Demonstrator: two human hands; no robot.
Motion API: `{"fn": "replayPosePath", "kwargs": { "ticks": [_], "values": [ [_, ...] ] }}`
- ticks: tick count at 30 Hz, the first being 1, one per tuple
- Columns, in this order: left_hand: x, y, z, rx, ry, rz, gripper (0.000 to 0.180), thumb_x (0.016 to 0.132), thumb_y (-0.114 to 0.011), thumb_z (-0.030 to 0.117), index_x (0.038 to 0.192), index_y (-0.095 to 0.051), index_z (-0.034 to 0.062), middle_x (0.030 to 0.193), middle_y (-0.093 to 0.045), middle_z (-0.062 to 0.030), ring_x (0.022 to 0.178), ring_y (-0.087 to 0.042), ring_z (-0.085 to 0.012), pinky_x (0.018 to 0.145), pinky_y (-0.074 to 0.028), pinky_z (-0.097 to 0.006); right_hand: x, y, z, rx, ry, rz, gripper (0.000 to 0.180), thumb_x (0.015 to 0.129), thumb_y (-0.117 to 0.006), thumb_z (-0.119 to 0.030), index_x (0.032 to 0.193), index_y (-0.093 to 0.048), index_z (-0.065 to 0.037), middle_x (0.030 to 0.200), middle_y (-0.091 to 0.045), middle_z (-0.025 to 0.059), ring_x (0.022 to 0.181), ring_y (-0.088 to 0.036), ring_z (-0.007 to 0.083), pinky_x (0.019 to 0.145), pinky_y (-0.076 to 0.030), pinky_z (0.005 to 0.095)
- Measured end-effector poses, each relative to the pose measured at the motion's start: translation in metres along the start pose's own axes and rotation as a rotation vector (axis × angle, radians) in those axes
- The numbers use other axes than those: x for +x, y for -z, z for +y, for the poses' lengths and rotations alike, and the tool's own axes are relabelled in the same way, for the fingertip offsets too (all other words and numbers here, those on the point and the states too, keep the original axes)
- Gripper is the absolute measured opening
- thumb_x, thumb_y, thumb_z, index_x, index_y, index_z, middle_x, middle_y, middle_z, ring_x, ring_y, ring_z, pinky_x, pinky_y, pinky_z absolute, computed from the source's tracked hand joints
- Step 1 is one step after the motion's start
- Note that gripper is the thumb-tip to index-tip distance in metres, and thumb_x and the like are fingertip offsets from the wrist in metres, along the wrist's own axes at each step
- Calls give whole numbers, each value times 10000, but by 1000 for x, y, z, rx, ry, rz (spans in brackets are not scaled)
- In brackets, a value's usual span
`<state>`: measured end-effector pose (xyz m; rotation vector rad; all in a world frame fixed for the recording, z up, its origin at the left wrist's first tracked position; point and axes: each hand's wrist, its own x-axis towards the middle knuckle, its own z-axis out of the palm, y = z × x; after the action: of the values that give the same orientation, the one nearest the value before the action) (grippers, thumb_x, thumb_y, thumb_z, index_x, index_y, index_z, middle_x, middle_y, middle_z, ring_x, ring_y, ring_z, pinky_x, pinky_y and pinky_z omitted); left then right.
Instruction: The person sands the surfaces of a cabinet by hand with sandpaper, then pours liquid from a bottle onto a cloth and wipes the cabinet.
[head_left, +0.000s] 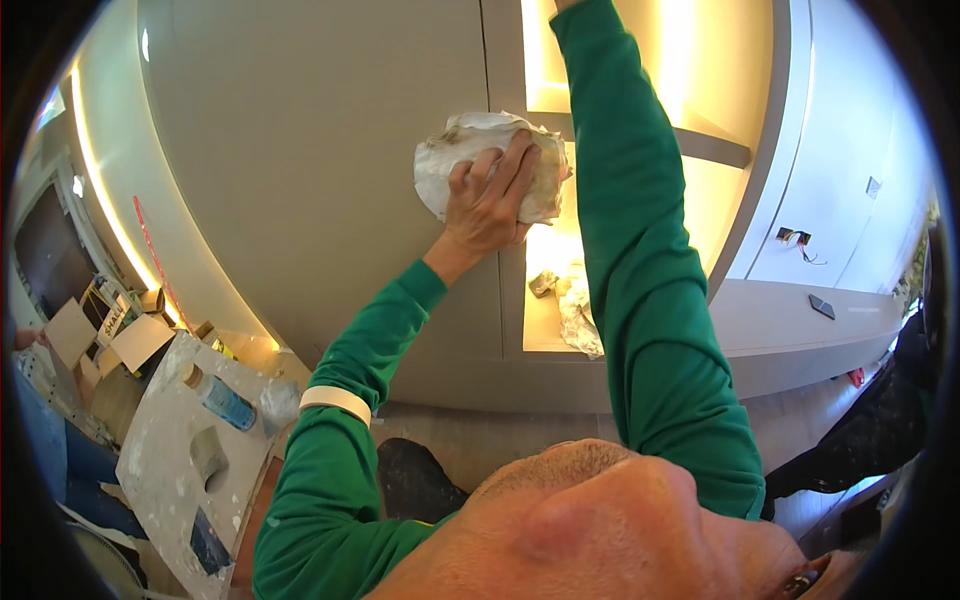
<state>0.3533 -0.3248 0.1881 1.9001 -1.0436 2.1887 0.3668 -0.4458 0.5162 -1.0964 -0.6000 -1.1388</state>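
My left hand [490, 200] presses a crumpled white cloth [440, 170], stained in places, with its fingers bent over it. The cloth lies against a grey cabinet panel [330, 180], close to the edge of a lit shelf niche [700, 220]. My right arm, in a green sleeve [640, 220], reaches up in front of that niche. Only a sliver of wrist shows at the top edge, so the right hand itself is outside the picture. Low in the niche sits a crumpled clear-and-white plastic bundle [577, 310], partly behind the right sleeve.
To the lower left, a paint-spotted table [170, 480] bears a bottle of blue liquid [225, 400] and a roll of tape [208, 458]. Open cardboard boxes [140, 340] stand behind it. Other people's legs [85, 470] show at left and right. Loose wires [800, 238] stick out of the right wall.
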Motion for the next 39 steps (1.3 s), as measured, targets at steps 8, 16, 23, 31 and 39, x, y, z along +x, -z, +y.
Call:
{"fn": "replayPosePath", "kwargs": {
  "ticks": [8,16,23,31,39],
  "values": [
    [-6,5,-12,4,-12,19,557,834,-643,412,1284,-668,85,1442,-593,-23,1142,-494,-206,970,-306,-391,-15,17,48,-139,207,-3,298,886,-757,-225,884,-711,69,800,-699,97,662,-652,206,604,-528,373],
    [-5,-1,-16,-42,-10,34,529,838,-662,408,1277,-682,115,1443,-598,22,1105,-506,-180,960,-309,-369,45,-16,-12,-89,48,-46,334,904,-769,-265,926,-688,58,848,-695,117,665,-645,216,575,-537,383],
    [-8,-1,-16,-42,-21,28,548,815,-670,413,1283,-677,128,1446,-587,36,1118,-491,-177,954,-306,-373,23,3,13,-208,96,-37,319,937,-738,-238,968,-696,77,868,-700,122,751,-669,220,618,-542,389],
    [-1,-4,-3,-50,7,72,560,852,-633,476,1284,-678,122,1473,-570,10,1149,-499,-185,979,-309,-390,22,6,-11,-274,85,-86,339,936,-745,-260,977,-685,71,844,-693,105,699,-654,204,585,-521,387],
    [-11,1,-20,-5,-11,30,536,846,-662,443,1282,-687,132,1443,-612,13,1111,-531,-177,989,-301,-376,-28,49,-4,-15,-2,-88,315,932,-779,-279,1012,-708,17,875,-710,79,740,-657,187,659,-550,354]
  ]
}}
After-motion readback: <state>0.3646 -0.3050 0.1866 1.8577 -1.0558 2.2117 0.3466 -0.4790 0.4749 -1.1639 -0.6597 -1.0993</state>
